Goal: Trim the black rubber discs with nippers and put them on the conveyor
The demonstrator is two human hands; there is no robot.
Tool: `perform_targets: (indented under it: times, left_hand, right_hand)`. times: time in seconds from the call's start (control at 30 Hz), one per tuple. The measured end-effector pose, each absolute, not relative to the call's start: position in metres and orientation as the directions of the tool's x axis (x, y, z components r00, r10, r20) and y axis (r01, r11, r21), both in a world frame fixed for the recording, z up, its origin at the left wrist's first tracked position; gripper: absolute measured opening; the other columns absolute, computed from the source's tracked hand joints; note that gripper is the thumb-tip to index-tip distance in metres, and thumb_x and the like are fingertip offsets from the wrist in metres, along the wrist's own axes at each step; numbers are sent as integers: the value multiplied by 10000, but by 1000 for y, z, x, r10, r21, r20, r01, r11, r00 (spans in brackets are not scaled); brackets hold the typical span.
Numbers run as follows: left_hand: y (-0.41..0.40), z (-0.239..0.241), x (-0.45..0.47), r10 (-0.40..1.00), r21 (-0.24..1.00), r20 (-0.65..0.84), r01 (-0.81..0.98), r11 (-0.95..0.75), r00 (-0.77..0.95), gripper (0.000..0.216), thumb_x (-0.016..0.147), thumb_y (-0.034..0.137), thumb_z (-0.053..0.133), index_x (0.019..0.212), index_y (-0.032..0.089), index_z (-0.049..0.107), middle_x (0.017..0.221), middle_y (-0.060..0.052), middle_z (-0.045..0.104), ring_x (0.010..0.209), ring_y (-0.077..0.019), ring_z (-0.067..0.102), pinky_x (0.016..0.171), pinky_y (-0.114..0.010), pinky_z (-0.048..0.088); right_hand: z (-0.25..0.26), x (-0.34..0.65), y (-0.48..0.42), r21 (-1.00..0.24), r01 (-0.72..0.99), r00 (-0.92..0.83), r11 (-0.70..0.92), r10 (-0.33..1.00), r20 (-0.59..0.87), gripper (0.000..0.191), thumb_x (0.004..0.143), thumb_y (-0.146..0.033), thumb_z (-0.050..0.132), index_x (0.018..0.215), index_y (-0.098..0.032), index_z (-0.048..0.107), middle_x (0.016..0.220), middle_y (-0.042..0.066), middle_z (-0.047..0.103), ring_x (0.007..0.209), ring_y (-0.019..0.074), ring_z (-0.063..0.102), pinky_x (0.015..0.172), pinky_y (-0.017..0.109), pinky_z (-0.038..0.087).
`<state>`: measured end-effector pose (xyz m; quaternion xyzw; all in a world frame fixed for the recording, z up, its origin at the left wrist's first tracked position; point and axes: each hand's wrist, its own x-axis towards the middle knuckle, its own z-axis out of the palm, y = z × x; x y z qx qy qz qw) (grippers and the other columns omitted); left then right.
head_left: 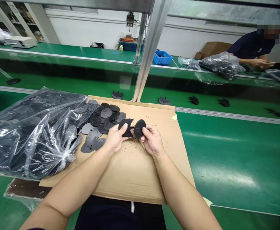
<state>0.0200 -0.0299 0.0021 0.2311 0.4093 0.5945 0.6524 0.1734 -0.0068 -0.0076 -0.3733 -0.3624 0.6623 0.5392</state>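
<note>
Above the cardboard sheet (130,179), my left hand (116,137) grips a black curved plate (125,127) with a notched right edge, thumb on its face. Between thumb and fingers, my right hand (152,139) pinches a black oval disc (139,128) with raised marks. The two pieces are held close together, with a small dark stem visible between them; whether they are joined I cannot tell. Left of my hands, a pile of black and grey oval discs (106,113) spreads out of a clear plastic bag (41,127). Small dark crumbs dot the cardboard under my hands.
Several black assembled pieces (164,101) lie along the green conveyor (92,84) beyond the cardboard. A metal post (151,48) rises just behind it. On the far bench stand a blue crate (162,58) and plastic bags (222,64), where another person (250,48) works.
</note>
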Motion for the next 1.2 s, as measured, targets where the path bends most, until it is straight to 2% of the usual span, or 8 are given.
perform_targets:
  times: [0.33, 0.53, 0.7, 0.8, 0.9, 1.0, 1.1, 1.2]
  left_hand:
    - [-37, 2, 30, 976, 805, -211, -574, 146, -48, 489, 618, 429, 828, 969, 123, 681, 917, -97, 717, 842, -246, 686, 807, -455, 555]
    - [-35, -6, 32, 972, 850, -159, -524, 47, -171, 434, 583, 323, 856, 939, 138, 690, 953, -70, 713, 888, -206, 662, 860, -376, 525]
    - [-35, -2, 28, 978, 810, -198, -573, 125, -66, 449, 604, 371, 843, 945, 137, 668, 909, -70, 706, 800, -202, 668, 768, -397, 549]
    - [-35, -3, 26, 981, 812, -194, -565, 147, -24, 482, 585, 348, 857, 968, 124, 669, 924, -85, 709, 829, -224, 672, 805, -441, 542]
    - [-33, -7, 25, 984, 845, -165, -525, 105, -69, 482, 571, 301, 866, 978, 119, 682, 958, -86, 712, 873, -221, 665, 876, -434, 516]
    - [-31, -9, 22, 983, 868, -156, -488, 90, -96, 453, 562, 269, 869, 950, 112, 695, 927, -80, 714, 868, -210, 657, 893, -407, 501]
    - [-30, -8, 17, 985, 854, -170, -497, 153, 12, 407, 570, 261, 863, 912, 109, 704, 877, -72, 710, 827, -196, 652, 862, -386, 506]
    - [-30, -7, 12, 977, 855, -156, -476, 207, 144, 353, 587, 242, 855, 882, 109, 716, 868, -71, 707, 811, -182, 645, 842, -358, 505]
  right_hand:
    - [-19, 164, -11, -963, -271, 2, 3, 1000, 3, 341, 653, -404, 816, 825, -172, 636, 580, -44, 591, 428, 66, 518, 400, 175, 435]
    - [-20, 165, -13, -977, -206, -10, 60, 998, 64, 293, 685, -385, 802, 807, -172, 644, 574, -41, 592, 439, 69, 536, 415, 171, 449]
    - [-19, 164, -15, -963, -271, -29, 1, 1000, 10, 317, 679, -402, 802, 822, -173, 635, 585, -41, 597, 422, 67, 525, 395, 171, 438]
    - [-20, 163, -15, -971, -239, -28, 12, 999, 20, 332, 679, -406, 801, 827, -172, 617, 570, -49, 576, 429, 74, 527, 401, 176, 442]
    - [-20, 165, -14, -981, -194, -26, 27, 999, 32, 396, 694, -431, 784, 947, -189, 598, 598, -65, 559, 442, 82, 529, 409, 191, 449]
    - [-17, 170, -14, -997, -47, -155, 55, 986, 62, 386, 763, -499, 702, 966, -186, 602, 618, -51, 544, 460, 88, 505, 412, 204, 425]
    - [-11, 179, -13, -966, 150, -346, 210, 927, 148, 397, 861, -544, 560, 729, -170, 575, 578, -25, 506, 485, 88, 451, 436, 211, 373]
    - [-7, 188, -11, -911, 237, -468, 336, 861, 196, 462, 907, -539, 483, 625, -174, 509, 557, -17, 466, 520, 95, 420, 471, 219, 339]
